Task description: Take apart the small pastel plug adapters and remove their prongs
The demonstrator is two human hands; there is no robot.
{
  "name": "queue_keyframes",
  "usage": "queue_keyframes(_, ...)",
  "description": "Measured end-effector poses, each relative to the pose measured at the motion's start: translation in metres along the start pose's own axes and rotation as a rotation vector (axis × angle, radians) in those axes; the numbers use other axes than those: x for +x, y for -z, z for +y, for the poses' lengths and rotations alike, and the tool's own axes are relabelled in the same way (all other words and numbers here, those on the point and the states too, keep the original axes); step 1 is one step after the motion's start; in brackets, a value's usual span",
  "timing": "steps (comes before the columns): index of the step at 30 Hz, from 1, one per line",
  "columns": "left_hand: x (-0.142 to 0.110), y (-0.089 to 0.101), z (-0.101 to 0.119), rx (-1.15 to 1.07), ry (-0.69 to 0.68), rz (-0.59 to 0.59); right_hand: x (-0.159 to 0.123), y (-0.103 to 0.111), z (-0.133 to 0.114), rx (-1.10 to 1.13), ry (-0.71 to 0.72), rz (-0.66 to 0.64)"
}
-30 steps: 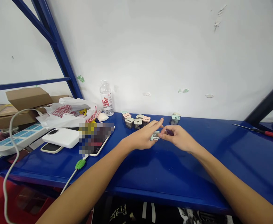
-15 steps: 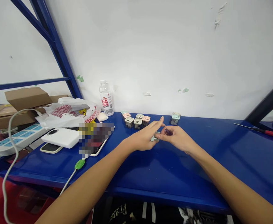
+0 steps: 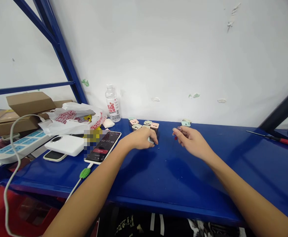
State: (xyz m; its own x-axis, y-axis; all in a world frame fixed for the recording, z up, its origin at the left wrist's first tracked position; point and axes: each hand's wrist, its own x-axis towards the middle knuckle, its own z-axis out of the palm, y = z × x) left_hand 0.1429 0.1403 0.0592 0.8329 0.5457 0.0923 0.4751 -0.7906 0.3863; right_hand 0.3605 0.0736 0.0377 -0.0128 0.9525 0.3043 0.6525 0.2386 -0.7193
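Left hand [image 3: 140, 138]: closed over a small grey-green plastic block [image 3: 151, 141], probably light; hold by its sides.
Right hand [image 3: 192, 140]: pinching a tiny dark-red piece [image 3: 176, 135], likely fiddly and fragile.

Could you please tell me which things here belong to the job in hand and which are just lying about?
Job: left hand on a small cube; right hand pinching a small red piece; pastel cubes.
Lying about: water bottle, smartphone, power strip, screwdriver.

Left hand [image 3: 140, 138] over small block [image 3: 151, 141]; right hand [image 3: 190, 140] pinching red piece [image 3: 176, 134].
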Motion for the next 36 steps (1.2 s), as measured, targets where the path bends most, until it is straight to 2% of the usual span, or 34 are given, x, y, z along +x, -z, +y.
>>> queue_keyframes(4,0.003,-0.007,-0.006,0.046,0.035,-0.074,-0.001,-0.007,0.0,0.107,0.033,-0.037)
queue_keyframes(10,0.007,-0.013,-0.01,0.114,0.053,-0.101,-0.003,-0.011,-0.002,0.162,0.077,-0.088)
queue_keyframes(25,0.01,-0.025,-0.012,0.177,0.032,-0.063,-0.002,-0.013,0.0,0.209,0.099,-0.092)
queue_keyframes(36,0.011,-0.028,-0.01,0.159,0.064,-0.027,-0.003,-0.006,-0.006,0.274,0.138,-0.027)
